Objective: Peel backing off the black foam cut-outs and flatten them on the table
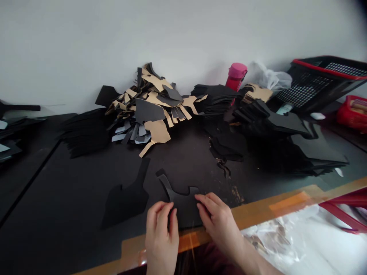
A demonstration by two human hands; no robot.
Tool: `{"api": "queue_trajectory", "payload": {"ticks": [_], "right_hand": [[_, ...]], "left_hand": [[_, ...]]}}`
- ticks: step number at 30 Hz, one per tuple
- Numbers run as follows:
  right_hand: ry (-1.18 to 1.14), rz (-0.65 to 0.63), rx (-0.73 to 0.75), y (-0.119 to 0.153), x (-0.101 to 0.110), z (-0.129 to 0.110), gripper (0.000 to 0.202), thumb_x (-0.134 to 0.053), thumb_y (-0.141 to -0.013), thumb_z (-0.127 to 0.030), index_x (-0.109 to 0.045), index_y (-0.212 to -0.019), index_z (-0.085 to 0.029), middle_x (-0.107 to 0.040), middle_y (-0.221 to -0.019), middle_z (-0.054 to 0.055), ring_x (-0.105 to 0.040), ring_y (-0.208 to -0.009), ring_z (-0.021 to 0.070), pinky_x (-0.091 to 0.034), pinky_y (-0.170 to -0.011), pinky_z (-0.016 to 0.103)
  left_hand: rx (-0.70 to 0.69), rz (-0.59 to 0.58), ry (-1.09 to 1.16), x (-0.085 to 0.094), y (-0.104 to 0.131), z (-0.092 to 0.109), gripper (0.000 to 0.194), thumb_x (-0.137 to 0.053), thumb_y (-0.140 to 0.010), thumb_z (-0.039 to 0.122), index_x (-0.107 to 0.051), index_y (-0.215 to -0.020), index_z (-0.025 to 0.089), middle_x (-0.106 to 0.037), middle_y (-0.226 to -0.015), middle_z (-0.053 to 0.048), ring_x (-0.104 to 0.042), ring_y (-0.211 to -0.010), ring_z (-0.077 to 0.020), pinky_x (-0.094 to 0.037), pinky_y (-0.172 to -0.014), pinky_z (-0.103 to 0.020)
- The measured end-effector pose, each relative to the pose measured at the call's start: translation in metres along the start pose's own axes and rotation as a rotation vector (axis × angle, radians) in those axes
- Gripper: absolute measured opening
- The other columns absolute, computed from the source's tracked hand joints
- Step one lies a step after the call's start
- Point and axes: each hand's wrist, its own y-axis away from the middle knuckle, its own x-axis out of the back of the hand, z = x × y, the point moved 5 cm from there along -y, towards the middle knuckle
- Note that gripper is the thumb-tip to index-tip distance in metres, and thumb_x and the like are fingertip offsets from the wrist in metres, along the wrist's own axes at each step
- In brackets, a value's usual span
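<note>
A black cut piece [183,202] with a curved notch and a narrow arm lies near the table's front edge, between my hands. My left hand [163,229] has its bent fingers and thumb pinched on the piece's left side. On its right side, my right hand [219,217] pinches the edge by the small upper tab. Another flat black piece [126,200] with a long arm rests on the table to the left, touched by neither hand.
Behind are a heap of tan and black cut pieces [156,99] and black stacks [86,131] [215,99]. Farther right are more layered pieces [286,122], a pink-capped bottle [236,74], a plastic bag [272,78], and a red-rimmed black basket [309,84]. Tan tape [258,208] lines the front edge.
</note>
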Motion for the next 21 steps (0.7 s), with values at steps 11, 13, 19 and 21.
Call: {"api": "queue_trajectory", "payload": {"ticks": [11,13,19,21], "right_hand": [[-0.008,-0.007,-0.008,-0.0012,-0.0011,0.0025,0.026,-0.042,-0.088,-0.011,-0.06,-0.106,-0.016,-0.054,-0.084,0.005,-0.056,-0.074,0.0132,-0.045,-0.07,0.025],[0.006,-0.008,-0.004,-0.0016,-0.0011,0.0023,0.026,-0.043,-0.087,-0.011,-0.061,-0.106,-0.016,-0.054,-0.084,0.005,-0.056,-0.074,0.0136,-0.045,-0.07,0.025],[0.048,-0.014,-0.003,-0.0017,-0.0003,0.0022,0.025,-0.043,-0.088,-0.013,-0.062,-0.104,-0.015,-0.055,-0.083,0.006,-0.056,-0.072,0.0146,-0.046,-0.068,0.027],[0.054,-0.022,-0.004,-0.0017,-0.0003,0.0023,0.025,-0.043,-0.088,-0.014,-0.062,-0.104,-0.014,-0.056,-0.084,0.006,-0.056,-0.074,0.0151,-0.047,-0.071,0.027]], "left_hand": [[-0.001,0.015,-0.001,0.0,0.0005,-0.0002,0.015,-0.055,-0.084,0.013,-0.057,-0.099,0.012,-0.05,-0.096,-0.008,-0.052,-0.088,-0.0124,-0.044,-0.078,-0.021],[0.003,0.012,-0.001,-0.0001,0.0009,-0.0001,0.015,-0.055,-0.084,0.013,-0.057,-0.098,0.012,-0.05,-0.096,-0.008,-0.052,-0.088,-0.0128,-0.044,-0.078,-0.022],[0.048,-0.011,-0.008,-0.0006,0.0023,0.0001,0.015,-0.054,-0.083,0.012,-0.057,-0.098,0.014,-0.05,-0.095,-0.008,-0.053,-0.088,-0.0147,-0.047,-0.076,-0.025],[0.062,-0.01,-0.003,-0.0008,0.0021,0.0002,0.016,-0.053,-0.084,0.012,-0.056,-0.098,0.014,-0.05,-0.095,-0.008,-0.054,-0.088,-0.0146,-0.048,-0.076,-0.025]]}}
